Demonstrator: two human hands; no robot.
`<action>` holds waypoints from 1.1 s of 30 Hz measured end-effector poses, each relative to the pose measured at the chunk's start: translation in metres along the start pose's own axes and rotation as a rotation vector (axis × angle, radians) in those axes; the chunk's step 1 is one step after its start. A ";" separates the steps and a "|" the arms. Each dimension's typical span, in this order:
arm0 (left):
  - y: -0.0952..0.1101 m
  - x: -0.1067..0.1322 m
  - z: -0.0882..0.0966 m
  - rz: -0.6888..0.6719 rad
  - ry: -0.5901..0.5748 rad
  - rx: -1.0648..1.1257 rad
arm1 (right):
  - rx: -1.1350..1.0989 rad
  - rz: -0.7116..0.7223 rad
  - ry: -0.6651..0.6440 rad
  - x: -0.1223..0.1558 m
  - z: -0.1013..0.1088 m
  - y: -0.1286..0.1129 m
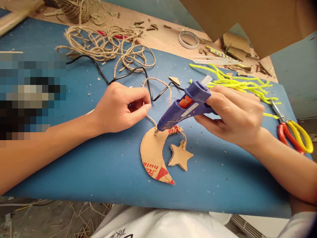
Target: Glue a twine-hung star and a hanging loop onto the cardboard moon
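My right hand (235,114) is wrapped round a blue hot glue gun (182,107) with an orange part and a clear glue stick at its back. The nozzle points down at the upper end of a cardboard crescent moon (151,145), where a twine string (151,119) meets it. My left hand (126,106) pinches that string between thumb and forefinger, just left of the gun. From the moon's upper tip a cardboard star (181,156) hangs on a short twine and lies flat beside the moon's inner curve. Red print shows on the moon.
Loose twine (99,43) and a black cord (99,69) lie behind my left hand. Yellow-green pipe cleaners (237,81), scissors (292,132), a tape roll (188,40) and cardboard scraps (236,44) are at the back and right.
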State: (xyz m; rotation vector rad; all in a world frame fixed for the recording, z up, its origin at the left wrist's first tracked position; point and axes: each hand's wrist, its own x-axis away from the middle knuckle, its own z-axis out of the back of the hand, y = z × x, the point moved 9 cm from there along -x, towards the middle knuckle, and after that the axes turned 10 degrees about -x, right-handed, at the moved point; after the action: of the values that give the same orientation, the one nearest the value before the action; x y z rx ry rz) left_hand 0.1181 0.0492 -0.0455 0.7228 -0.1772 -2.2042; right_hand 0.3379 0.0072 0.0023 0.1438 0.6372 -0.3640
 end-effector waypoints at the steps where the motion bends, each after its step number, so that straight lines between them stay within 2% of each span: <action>1: 0.001 0.000 0.000 -0.006 0.004 -0.001 | 0.004 -0.002 0.004 0.000 0.001 0.000; 4: 0.002 0.000 0.000 -0.011 0.004 -0.012 | 0.013 -0.003 0.019 0.000 0.003 -0.001; 15: 0.001 0.002 0.001 -0.004 -0.007 -0.024 | 0.004 -0.113 -0.060 0.008 -0.001 0.009; 21: 0.001 0.001 -0.001 0.003 -0.014 -0.018 | -0.072 -0.208 -0.079 0.009 -0.001 0.015; 28: -0.002 0.002 -0.002 0.031 -0.037 -0.042 | -0.148 -0.375 -0.197 0.010 -0.010 0.027; 33: 0.001 0.001 -0.001 0.009 -0.013 -0.033 | -0.100 -0.346 -0.197 0.007 -0.007 0.024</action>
State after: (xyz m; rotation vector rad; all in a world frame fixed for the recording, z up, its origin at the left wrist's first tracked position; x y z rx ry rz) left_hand 0.1184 0.0478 -0.0467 0.6887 -0.1500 -2.1990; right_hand 0.3481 0.0292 -0.0070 -0.0992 0.4824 -0.6705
